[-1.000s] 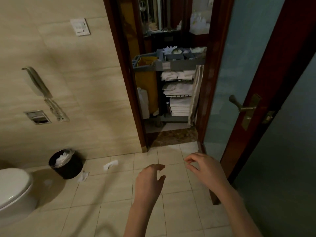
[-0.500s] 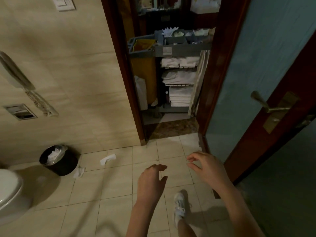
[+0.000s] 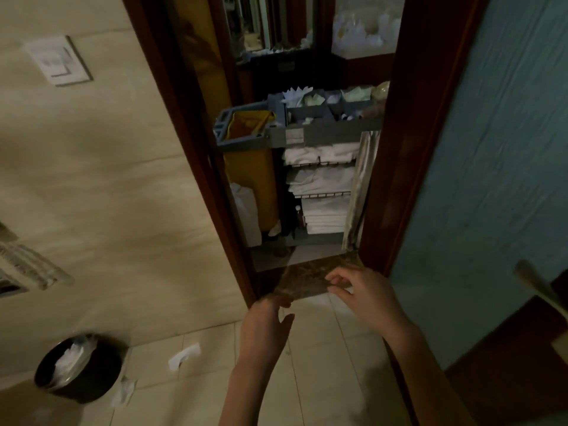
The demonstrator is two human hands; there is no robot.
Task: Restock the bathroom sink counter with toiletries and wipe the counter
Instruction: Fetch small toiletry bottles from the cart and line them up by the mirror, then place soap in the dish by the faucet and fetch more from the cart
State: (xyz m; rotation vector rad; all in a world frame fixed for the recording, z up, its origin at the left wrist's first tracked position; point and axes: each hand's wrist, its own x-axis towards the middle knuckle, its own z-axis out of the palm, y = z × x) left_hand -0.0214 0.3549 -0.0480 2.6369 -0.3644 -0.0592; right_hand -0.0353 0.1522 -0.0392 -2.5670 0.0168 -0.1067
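Cart (image 3: pixel 322 135) at 12 o'clock: right side hidden behind door frame (image 3: pixel 408 149). Items in its top tray are too small and dim to identify. Door handle (image 3: pixel 536 282) at 3 o'clock is blurred and cut by the right edge. Wall fixture (image 3: pixel 27 269) at 9 o'clock is cut by the left edge. Left hand (image 3: pixel 264 327) fingertips smeared.

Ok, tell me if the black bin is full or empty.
Full, roughly: crumpled white waste reaches the rim of the bin, and scraps lie on the floor beside it.

Beige wall (image 3: pixel 107 195), tiled floor (image 3: pixel 322 379), dark wooden doorframe (image 3: pixel 415 118); dim light
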